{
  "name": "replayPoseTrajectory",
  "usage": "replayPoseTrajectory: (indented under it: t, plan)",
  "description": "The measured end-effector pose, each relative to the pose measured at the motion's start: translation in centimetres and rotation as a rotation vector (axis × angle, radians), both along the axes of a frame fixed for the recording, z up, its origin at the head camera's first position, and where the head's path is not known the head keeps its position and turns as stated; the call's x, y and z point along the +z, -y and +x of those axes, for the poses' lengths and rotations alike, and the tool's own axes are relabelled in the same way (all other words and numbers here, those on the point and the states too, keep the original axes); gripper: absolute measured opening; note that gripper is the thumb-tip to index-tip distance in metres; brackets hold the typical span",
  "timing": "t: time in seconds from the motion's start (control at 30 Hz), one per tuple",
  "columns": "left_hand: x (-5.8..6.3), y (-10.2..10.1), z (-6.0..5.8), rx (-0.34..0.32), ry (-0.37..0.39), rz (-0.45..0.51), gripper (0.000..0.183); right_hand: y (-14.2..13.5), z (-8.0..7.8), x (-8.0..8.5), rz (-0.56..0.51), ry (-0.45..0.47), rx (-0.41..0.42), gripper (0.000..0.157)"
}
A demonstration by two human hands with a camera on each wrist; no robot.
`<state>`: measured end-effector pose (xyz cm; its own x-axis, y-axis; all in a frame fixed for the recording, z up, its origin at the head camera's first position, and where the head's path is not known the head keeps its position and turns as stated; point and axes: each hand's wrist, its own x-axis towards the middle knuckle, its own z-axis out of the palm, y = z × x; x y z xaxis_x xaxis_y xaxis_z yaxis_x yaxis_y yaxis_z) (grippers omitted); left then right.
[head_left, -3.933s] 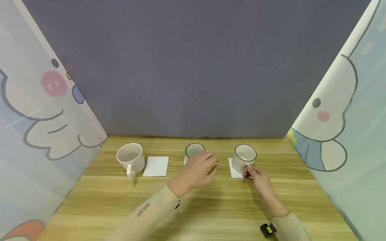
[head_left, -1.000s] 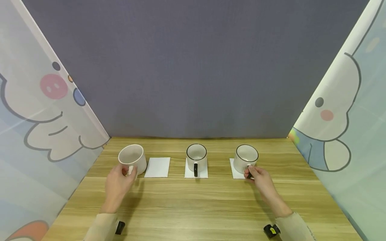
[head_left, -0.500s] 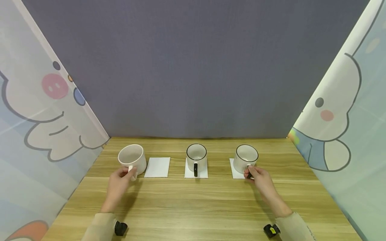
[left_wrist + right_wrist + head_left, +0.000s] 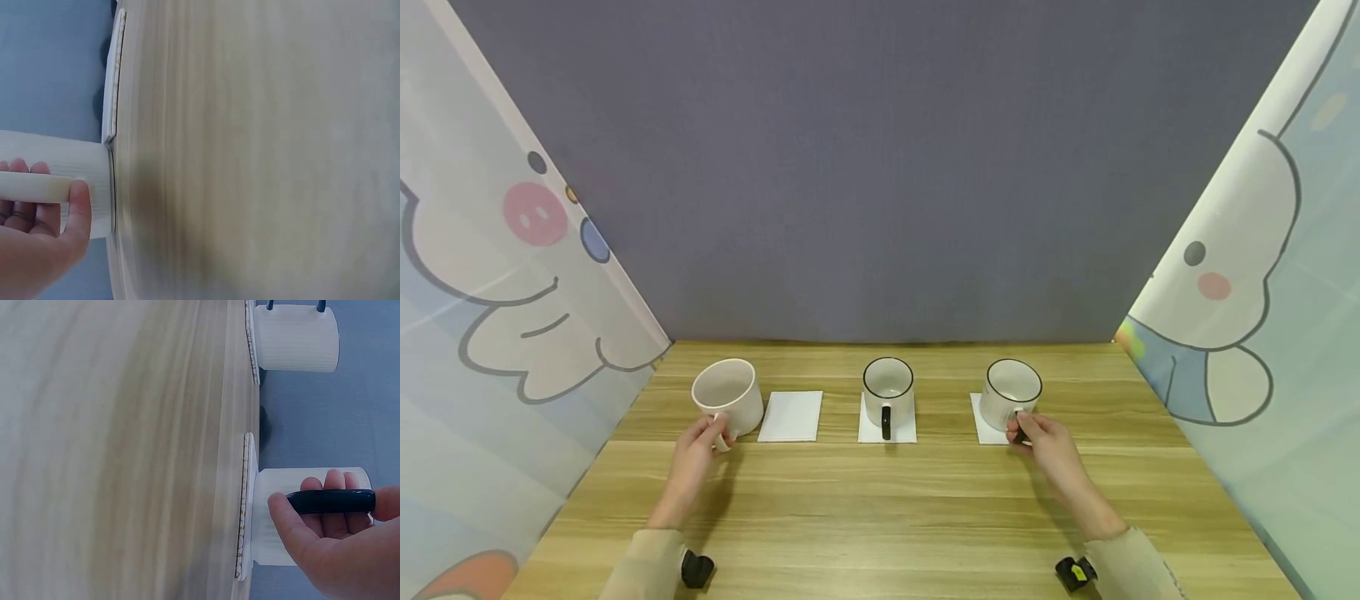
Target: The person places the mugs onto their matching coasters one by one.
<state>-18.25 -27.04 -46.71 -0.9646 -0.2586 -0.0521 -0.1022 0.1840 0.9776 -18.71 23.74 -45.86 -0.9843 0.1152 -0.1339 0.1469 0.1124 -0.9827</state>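
Note:
At the left stands an all-white mug [image 4: 745, 410], upright on the wooden table. My left hand [image 4: 691, 460] grips its white handle [image 4: 34, 187]; the left wrist view shows fingers behind the handle and the thumb near one end. A bare white square coaster [image 4: 792, 416] lies just right of this mug. At the right, a white mug with a black rim [image 4: 1002, 408] sits on another coaster [image 4: 987, 434]. Its black handle [image 4: 331, 501] is held by my right hand [image 4: 1054, 454], fingers curled behind it. That hand hides part of the coaster in the head view.
Between the hands, a second black-rimmed white mug [image 4: 889, 407] stands on its own coaster [image 4: 907, 434], black handle facing me. Behind the wooden table [image 4: 880, 517] rises a grey panel [image 4: 880, 183]. Cartoon-printed curtains [image 4: 482, 350] flank both sides.
My left hand has left the middle mug and taken hold of the all-white mug's handle, which has swung slightly left. My right hand keeps its hold on the right mug.

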Motion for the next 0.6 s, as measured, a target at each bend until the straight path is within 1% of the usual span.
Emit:
replayPoseTrajectory:
  t: [0.2, 0.33, 0.53, 0.6]
  plan:
    - [-0.09, 0.58, -0.16, -0.045, -0.033, 0.032, 0.039, 0.10, -0.02, -0.01, -0.001, 0.005, 0.000, 0.035]
    - [-0.17, 0.74, -0.24, -0.054, -0.042, 0.029, 0.038, -0.04, 0.01, 0.11, 0.011, 0.029, 0.012, 0.036]
    - [-0.22, 0.80, -0.35, -0.057, -0.057, 0.002, 0.037, -0.41, -0.08, 0.66, 0.129, 0.026, 0.064, 0.037]
    - [-0.21, 0.80, -0.34, -0.050, -0.065, 0.006, 0.037, -0.50, -0.13, 0.82, 0.205, 0.012, 0.085, 0.037]
